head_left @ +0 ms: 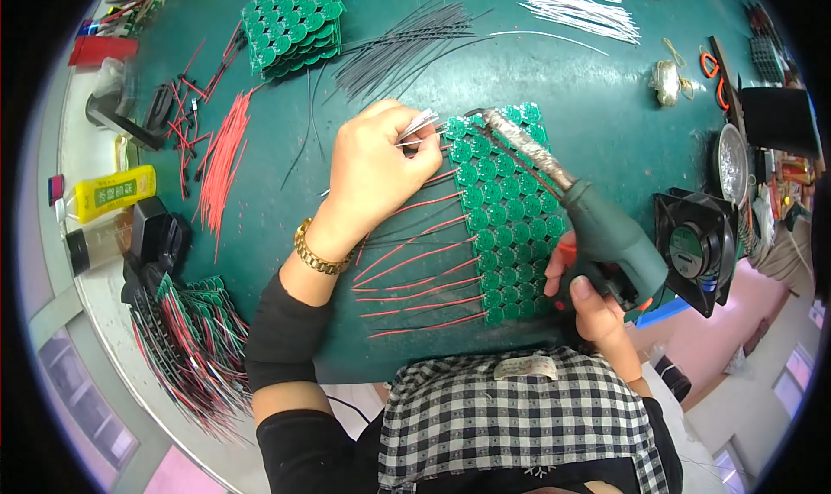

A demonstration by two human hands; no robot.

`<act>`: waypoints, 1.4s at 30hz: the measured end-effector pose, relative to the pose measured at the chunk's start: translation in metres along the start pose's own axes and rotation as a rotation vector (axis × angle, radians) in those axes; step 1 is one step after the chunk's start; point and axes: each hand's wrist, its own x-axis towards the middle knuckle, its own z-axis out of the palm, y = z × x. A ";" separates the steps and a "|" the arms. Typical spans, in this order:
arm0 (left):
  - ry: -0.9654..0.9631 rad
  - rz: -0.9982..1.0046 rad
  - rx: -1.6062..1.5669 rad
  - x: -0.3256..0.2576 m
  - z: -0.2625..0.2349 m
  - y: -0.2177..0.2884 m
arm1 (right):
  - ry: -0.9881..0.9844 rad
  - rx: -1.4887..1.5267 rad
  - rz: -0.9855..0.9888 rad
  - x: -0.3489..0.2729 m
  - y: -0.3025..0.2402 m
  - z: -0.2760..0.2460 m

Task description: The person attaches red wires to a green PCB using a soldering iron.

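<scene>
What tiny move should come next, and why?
Maybe touch one of the white wires to the green board: the left hand pinches them near its upper left corner, and the right hand holds the soldering gun with its tip close by.

From where I stand, the soldering gun covers part of the green board, whose finest details are too small to tell. At four o'clock, its handle hides some fingers of the right hand. Toward eleven o'clock, the left hand covers part of its pale wires; farther there, the upper edge cuts the board stack
</scene>
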 end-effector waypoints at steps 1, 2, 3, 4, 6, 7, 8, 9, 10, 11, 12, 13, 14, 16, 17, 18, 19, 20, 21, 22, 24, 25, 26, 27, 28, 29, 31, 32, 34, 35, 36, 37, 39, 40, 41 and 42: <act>0.003 0.007 -0.011 0.001 0.000 0.002 | 0.088 0.093 -0.009 -0.002 -0.001 0.001; 0.005 0.014 -0.021 0.002 0.000 0.003 | 0.092 0.090 -0.010 -0.003 -0.002 0.000; 0.004 0.017 -0.025 0.003 0.001 0.004 | 0.110 0.095 -0.039 -0.003 -0.003 -0.001; 0.007 0.017 -0.027 0.002 0.001 0.004 | 0.127 0.104 -0.065 -0.003 -0.002 -0.003; 0.006 0.018 -0.031 0.002 0.001 0.005 | 0.162 0.118 -0.089 -0.005 0.000 -0.004; 0.004 -0.002 -0.034 0.002 0.001 0.005 | 0.165 0.121 -0.088 -0.006 0.001 -0.005; 0.002 -0.022 -0.038 0.001 0.000 0.005 | 0.161 0.124 -0.088 -0.006 0.002 -0.006; -0.002 -0.021 -0.038 0.000 0.000 0.005 | 0.157 0.128 -0.088 -0.007 0.003 -0.006; -0.002 -0.020 -0.033 0.001 0.000 0.005 | 0.160 0.127 -0.090 -0.008 0.004 -0.007; -0.003 -0.018 -0.029 0.001 0.000 0.005 | 0.158 0.132 -0.089 -0.009 0.006 -0.008; -0.003 -0.015 -0.030 0.001 0.001 0.005 | 0.155 0.136 -0.089 -0.010 0.007 -0.008; -0.003 -0.011 -0.017 0.001 0.001 0.005 | 0.156 0.136 -0.092 -0.011 0.008 -0.009; -0.002 -0.008 -0.003 0.001 0.002 0.004 | 0.158 0.140 -0.098 -0.012 0.009 -0.009; -0.015 0.006 -0.001 0.000 -0.001 0.004 | 0.160 0.145 -0.105 -0.013 0.010 -0.009; -0.030 0.018 0.002 0.000 -0.003 0.004 | 0.160 0.158 -0.117 -0.013 0.010 -0.009; 0.006 0.079 0.010 0.000 -0.006 -0.002 | 0.160 0.170 -0.128 -0.013 0.011 -0.010; 0.039 0.143 0.014 0.001 -0.010 -0.006 | 0.165 0.172 -0.129 -0.013 0.012 -0.011; 0.064 0.054 -0.053 -0.001 -0.014 -0.006 | 0.156 0.194 -0.136 -0.012 0.013 -0.013; 0.130 0.107 -0.055 0.000 -0.021 -0.006 | 0.148 0.216 -0.145 -0.012 0.013 -0.014; 0.168 0.099 -0.079 0.000 -0.026 0.000 | 0.148 0.213 -0.139 -0.013 0.012 -0.015; 0.223 0.173 -0.097 -0.005 -0.031 0.006 | 0.152 0.212 -0.134 -0.017 0.010 -0.015; 0.216 0.167 -0.100 -0.009 -0.029 0.010 | 0.145 0.213 -0.119 -0.018 0.011 -0.014; 0.160 0.059 -0.164 -0.014 -0.024 0.018 | 0.151 0.212 -0.111 -0.018 0.011 -0.014; 0.102 -0.050 -0.229 -0.016 -0.020 0.022 | 0.131 0.201 -0.078 -0.019 0.012 -0.013; 0.059 -0.058 -0.188 -0.021 -0.017 0.017 | 0.101 0.191 -0.050 -0.021 0.012 -0.012; 0.083 -0.054 -0.189 -0.023 -0.010 0.015 | 0.098 0.190 -0.047 -0.023 0.013 -0.011; -0.012 -0.079 -0.069 -0.023 -0.008 0.018 | 0.050 0.164 0.006 -0.024 0.014 -0.010; -0.013 -0.083 -0.072 -0.022 -0.006 0.018 | 0.022 0.145 0.036 -0.025 0.014 -0.011; -0.002 0.014 -0.028 -0.019 -0.002 0.015 | 0.003 0.128 0.041 -0.024 0.012 -0.010; -0.003 0.010 -0.029 -0.018 -0.001 0.014 | -0.016 0.113 0.042 -0.024 0.012 -0.010; -0.012 0.019 -0.031 -0.018 -0.002 0.013 | -0.017 0.113 0.046 -0.024 0.011 -0.010; -0.020 0.030 -0.034 -0.017 -0.001 0.012 | -0.050 0.095 0.016 -0.023 0.011 -0.012; -0.032 0.005 -0.031 -0.017 -0.002 0.011 | -0.084 0.076 -0.010 -0.023 0.011 -0.013; -0.043 -0.017 -0.025 -0.018 -0.002 0.011 | -0.079 0.018 -0.012 -0.022 0.013 -0.012; -0.043 -0.020 -0.026 -0.018 -0.002 0.012 | -0.075 -0.041 -0.014 -0.022 0.014 -0.012; -0.052 -0.056 -0.031 -0.018 -0.002 0.012 | -0.077 -0.041 -0.012 -0.021 0.014 -0.012</act>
